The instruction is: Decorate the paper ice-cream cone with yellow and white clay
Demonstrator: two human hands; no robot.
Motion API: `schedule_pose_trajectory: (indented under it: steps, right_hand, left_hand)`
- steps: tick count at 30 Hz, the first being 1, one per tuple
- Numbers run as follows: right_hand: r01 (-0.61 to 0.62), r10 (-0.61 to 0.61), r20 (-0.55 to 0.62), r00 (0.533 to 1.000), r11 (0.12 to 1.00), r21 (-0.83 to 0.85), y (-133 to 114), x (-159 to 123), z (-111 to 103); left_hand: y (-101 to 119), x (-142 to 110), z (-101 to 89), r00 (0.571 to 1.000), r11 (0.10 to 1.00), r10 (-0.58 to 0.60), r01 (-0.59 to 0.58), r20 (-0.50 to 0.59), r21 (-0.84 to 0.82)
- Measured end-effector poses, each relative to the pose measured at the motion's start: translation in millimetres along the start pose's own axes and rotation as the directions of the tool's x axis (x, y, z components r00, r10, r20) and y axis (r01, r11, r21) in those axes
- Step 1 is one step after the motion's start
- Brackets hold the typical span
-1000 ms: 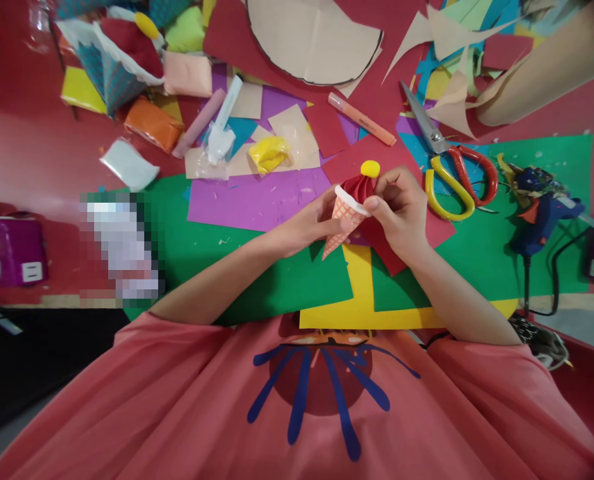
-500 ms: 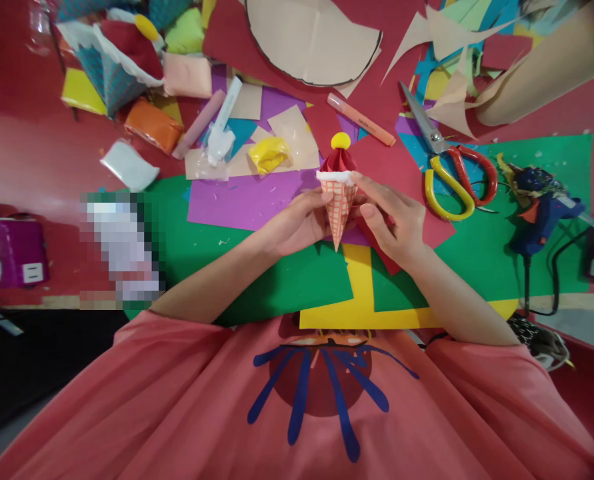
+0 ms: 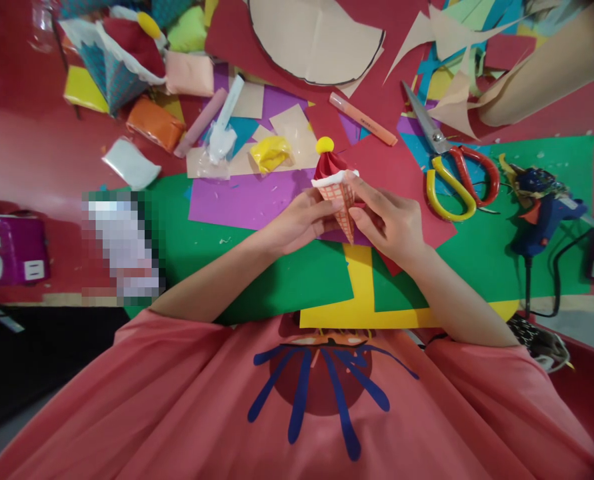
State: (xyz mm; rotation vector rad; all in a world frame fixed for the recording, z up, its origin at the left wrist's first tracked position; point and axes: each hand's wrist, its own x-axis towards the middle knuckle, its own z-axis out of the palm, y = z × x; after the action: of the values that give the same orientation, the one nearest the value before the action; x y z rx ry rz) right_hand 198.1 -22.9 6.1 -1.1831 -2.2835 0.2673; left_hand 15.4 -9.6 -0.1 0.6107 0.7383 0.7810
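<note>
Between my two hands is a small paper ice cream cone, tip down and leaning, with an orange grid pattern, a white rim, folded red paper on top and a yellow ball. My left hand grips the cone's side, thumb across its front. On the other side my right hand presses its index finger on the white rim, with the thumb near the lower cone. Just behind the cone lies a bag of yellow clay. Red paper spreads under and beyond my right hand.
Scissors and a blue glue gun with a cord lie to the right. Green sheets cover the near table. Clay packets and a larger blue cone stand at the back left. Another person's arm reaches in at upper right.
The cone has tilted, its top swinging left and its tip right. My hands still hold it, with the right index finger shifted slightly left along the rim.
</note>
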Motion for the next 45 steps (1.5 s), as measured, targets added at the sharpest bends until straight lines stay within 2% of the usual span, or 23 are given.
schedule_pose_trajectory:
  steps: [7,11,14,16,19,26,33,36,40,45]
  right_hand:
    - [-0.035,0.038,0.056,0.998,0.998,-0.059,3.5,-0.8,3.3]
    - [-0.02,0.02,-0.053,0.998,1.0,-0.011,1.0,-0.5,3.0]
    - [-0.029,0.045,-0.156,0.987,0.994,0.102,-4.6,-0.8,-0.8]
    - [-0.032,0.057,-0.131,0.99,0.982,0.187,-7.5,-1.4,-2.6]
    - [-0.017,0.029,-0.051,0.998,0.976,0.218,-8.6,-1.3,-1.5]
    - [0.121,-0.1,-0.132,0.986,0.979,0.161,-5.7,1.7,3.8]
    - [0.052,-0.042,-0.076,0.996,0.99,0.132,-5.3,0.0,4.3]
    - [0.077,-0.064,-0.103,0.993,0.988,0.131,-5.3,-0.2,4.8]
    - [0.089,-0.072,-0.105,0.992,0.981,0.174,-4.9,-1.1,5.2]
    - [0.055,-0.033,-0.091,0.995,0.967,0.249,-4.8,-2.1,5.1]
  left_hand:
    - [-0.6,1.3,-1.3,1.0,1.0,-0.006,0.006,-0.002,-0.013]
    - [0.2,0.7,-0.8,1.0,1.0,-0.01,0.01,-0.011,-0.015]
    - [0.7,0.4,-0.4,1.0,1.0,-0.009,0.009,-0.019,-0.001]
    - [0.6,0.7,-0.7,1.0,1.0,-0.011,0.012,-0.026,0.003]
    - [0.3,1.2,-1.2,0.999,1.0,-0.011,0.012,-0.036,0.022]
    - [0.7,1.4,1.5,0.999,0.999,0.034,-0.033,-0.023,0.038]
    - [2.1,1.2,4.5,0.997,0.998,0.061,-0.059,-0.051,0.037]
    - [2.7,1.1,5.1,0.997,0.998,0.055,-0.053,-0.058,0.032]
    - [3.4,1.1,6.1,0.995,0.999,0.029,-0.026,-0.093,0.034]
    - [3.1,0.4,4.6,0.996,0.998,0.044,-0.04,-0.081,0.044]
